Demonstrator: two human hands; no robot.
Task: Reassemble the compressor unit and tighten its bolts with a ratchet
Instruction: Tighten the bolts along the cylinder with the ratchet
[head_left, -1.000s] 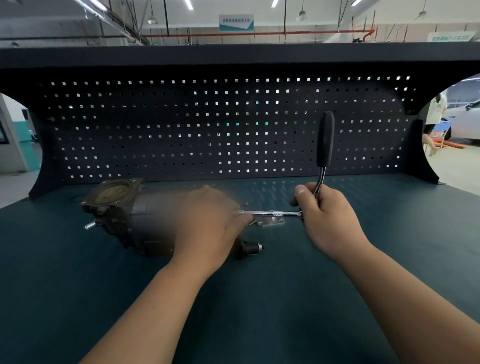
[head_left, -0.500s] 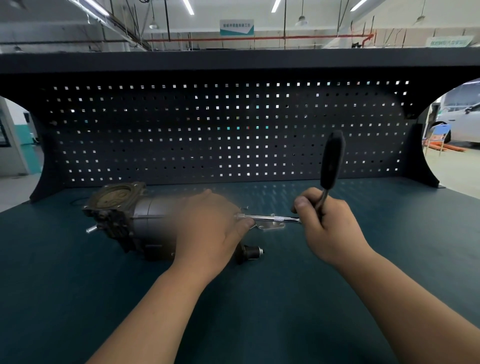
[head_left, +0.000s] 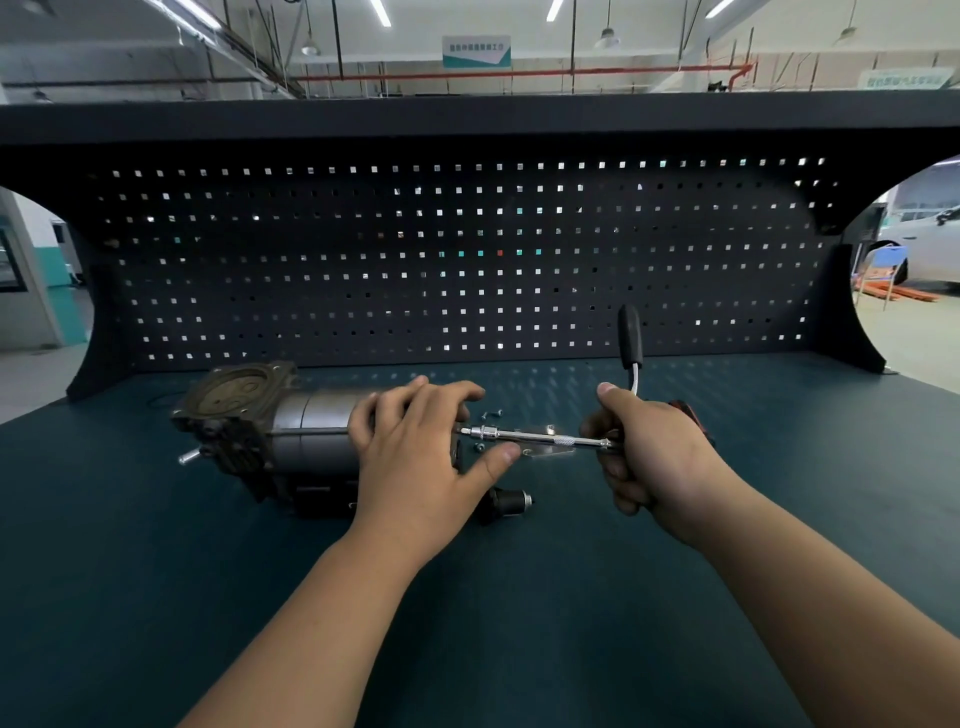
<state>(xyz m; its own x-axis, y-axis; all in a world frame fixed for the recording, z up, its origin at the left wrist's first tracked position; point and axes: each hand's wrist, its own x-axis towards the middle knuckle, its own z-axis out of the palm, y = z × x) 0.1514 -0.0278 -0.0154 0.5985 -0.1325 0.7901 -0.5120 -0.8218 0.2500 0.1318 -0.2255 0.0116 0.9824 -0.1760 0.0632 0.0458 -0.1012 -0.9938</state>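
The right hand (head_left: 649, 457) is clenched around the ratchet (head_left: 630, 338) near its head, with the black handle upright above the fist. Its extension bar (head_left: 540, 437) runs level leftward to the end of the compressor (head_left: 260, 431). The left hand (head_left: 415, 457) rests flat on the compressor, fingers spread. The compressor lies on its side, left of centre on the workbench (head_left: 519, 597). Small bolts (head_left: 491, 414) lie beside the bar. The benchtop stretches wide to the right, and a pegboard (head_left: 467, 260) walls the back.
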